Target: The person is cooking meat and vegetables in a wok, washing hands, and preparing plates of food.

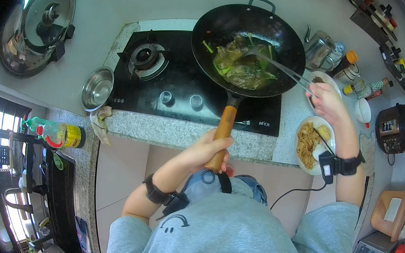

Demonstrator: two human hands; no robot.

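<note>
My left hand (205,149) is wrapped around the wooden handle (223,129) of a black wok (215,25), which sits over the right side of the gas hob (130,96). In my right hand (326,102) is a metal spatula or ladle (289,72); its head is partly hidden in the food. Dark, glossy pieces of food with green stalks (244,67) lie in liquid at the wok's bottom. Beneath my right forearm stands a white plate (299,160) with brown crumbly food and pale portions. Another plate (331,81) is partly covered by that hand.
The left burner (144,57) is uncovered. A steel bowl (97,89), a cloth (100,123) and an oil bottle (59,134) stand to the left. Behind the plates are a metal kettle (318,49) and several bottles. At right is a dark electric cooker (395,127). A cable (293,190) hangs from my right wrist strap.
</note>
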